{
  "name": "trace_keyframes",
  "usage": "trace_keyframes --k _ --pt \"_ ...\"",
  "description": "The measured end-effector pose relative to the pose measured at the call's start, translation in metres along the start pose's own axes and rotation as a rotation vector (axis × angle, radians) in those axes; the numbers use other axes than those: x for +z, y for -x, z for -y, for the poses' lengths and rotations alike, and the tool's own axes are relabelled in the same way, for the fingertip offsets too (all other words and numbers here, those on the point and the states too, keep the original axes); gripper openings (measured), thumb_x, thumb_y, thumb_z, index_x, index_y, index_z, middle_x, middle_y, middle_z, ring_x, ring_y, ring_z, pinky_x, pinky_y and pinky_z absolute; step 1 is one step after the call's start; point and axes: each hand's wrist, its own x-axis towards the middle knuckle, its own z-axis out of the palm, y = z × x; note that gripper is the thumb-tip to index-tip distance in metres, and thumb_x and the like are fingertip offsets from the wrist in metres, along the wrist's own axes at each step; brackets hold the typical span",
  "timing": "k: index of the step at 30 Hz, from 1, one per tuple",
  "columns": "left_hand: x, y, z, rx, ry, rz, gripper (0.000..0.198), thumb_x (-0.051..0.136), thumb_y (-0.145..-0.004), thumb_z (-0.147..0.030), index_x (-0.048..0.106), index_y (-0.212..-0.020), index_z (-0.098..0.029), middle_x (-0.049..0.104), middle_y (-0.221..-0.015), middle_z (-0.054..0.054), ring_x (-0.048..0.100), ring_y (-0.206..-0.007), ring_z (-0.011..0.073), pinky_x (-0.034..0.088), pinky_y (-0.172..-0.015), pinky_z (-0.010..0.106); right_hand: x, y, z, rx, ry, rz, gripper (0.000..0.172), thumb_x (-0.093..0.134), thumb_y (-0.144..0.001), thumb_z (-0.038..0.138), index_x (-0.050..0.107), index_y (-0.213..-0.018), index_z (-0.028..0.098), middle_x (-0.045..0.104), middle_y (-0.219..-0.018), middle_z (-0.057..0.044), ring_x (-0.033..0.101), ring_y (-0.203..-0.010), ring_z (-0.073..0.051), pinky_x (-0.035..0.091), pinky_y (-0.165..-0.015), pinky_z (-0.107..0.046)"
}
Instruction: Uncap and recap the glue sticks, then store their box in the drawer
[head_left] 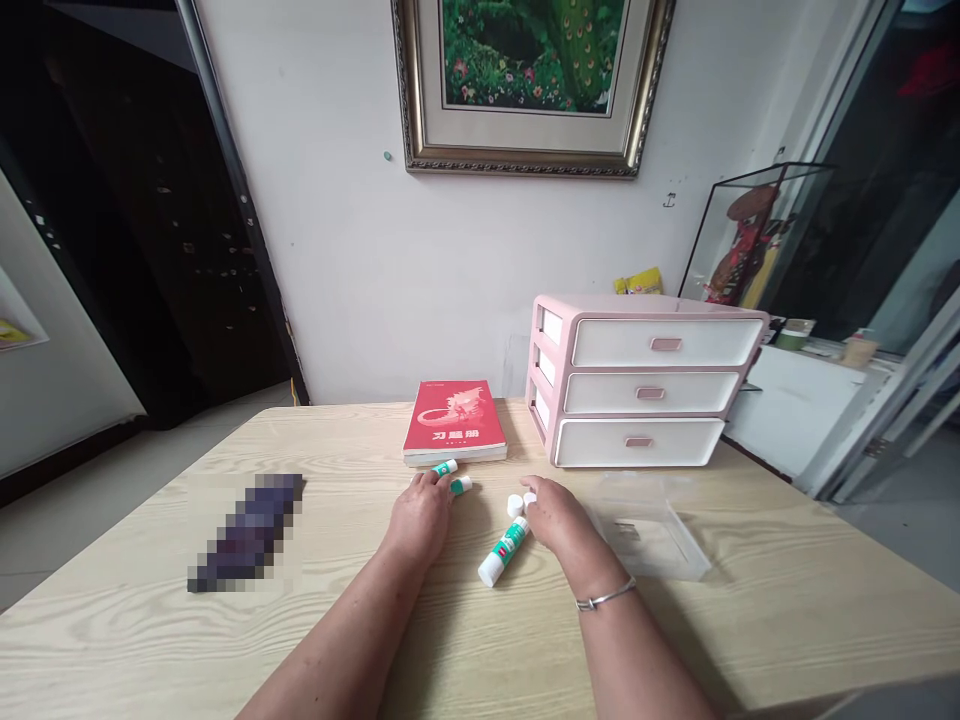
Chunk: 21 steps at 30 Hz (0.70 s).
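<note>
My left hand (420, 517) rests palm down on the wooden table (225, 630), fingers stretched toward two small green-and-white glue sticks (452, 476) lying just in front of a red book (454, 422). My right hand (559, 520) lies beside it, its fingertips at two small white caps or stick ends (520, 502). A longer white glue stick with a green label (502, 552) lies on the table between the hands, touching the right hand's side. Neither hand visibly grips anything.
A pink three-drawer organiser (637, 385) stands at the back right, drawers closed. A clear plastic tray (652, 535) lies right of my right hand. A dark blurred object (244, 535) lies at the left. A glass display case (757, 235) stands beyond the table.
</note>
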Motion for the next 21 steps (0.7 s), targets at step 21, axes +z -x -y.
trace_keyframes --k 21 --pt "-0.008 0.022 -0.025 -0.03 0.515 0.219 0.017 0.064 -0.076 -0.032 0.068 -0.086 -0.018 0.065 -0.074 0.002 0.059 -0.067 0.0177 0.038 -0.059 0.027 -0.014 0.014 0.034 -0.118 -0.325 -0.185 0.024 0.049 -0.085 0.023 0.072 -0.091 0.02 0.072 -0.079 -0.004 0.063 -0.071 -0.017 0.044 -0.065 -0.025"
